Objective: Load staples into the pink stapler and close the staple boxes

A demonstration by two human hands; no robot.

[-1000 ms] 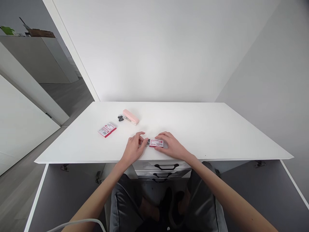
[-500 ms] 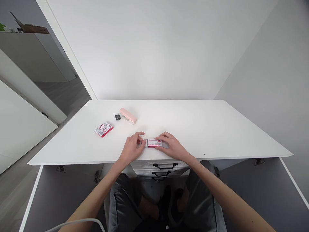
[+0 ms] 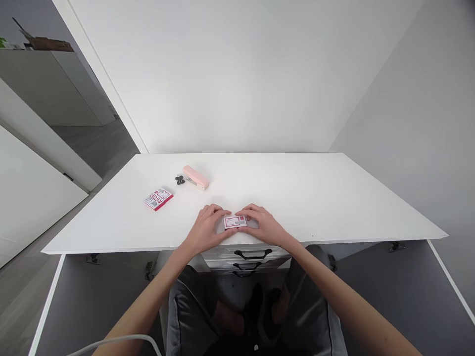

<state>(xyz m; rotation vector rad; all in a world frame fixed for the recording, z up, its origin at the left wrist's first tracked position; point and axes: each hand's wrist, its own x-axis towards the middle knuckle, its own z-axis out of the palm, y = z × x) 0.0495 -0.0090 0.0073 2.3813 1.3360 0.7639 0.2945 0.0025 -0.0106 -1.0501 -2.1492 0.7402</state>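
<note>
A small white-and-red staple box [image 3: 235,222] lies near the front edge of the white desk, its printed face up. My left hand [image 3: 208,226] is closed around its left end, thumb along the near side and fingers at the far side. At the right end, my right hand [image 3: 261,225] grips the box the same way, thumb near and fingers far. The box looks closed at its left end, though fingertips hide parts of its edges.
A pink stapler [image 3: 196,177] lies farther back to the left, beside a small black object [image 3: 180,180], perhaps a staple remover. Left of them is a second white-and-red box [image 3: 158,199]. Drawers with black handles [image 3: 253,254] sit below the desk [image 3: 334,198].
My left hand has gone from pinching at the slid-out left end to holding the box's left sides. The part sticking out on the left is no longer visible.
</note>
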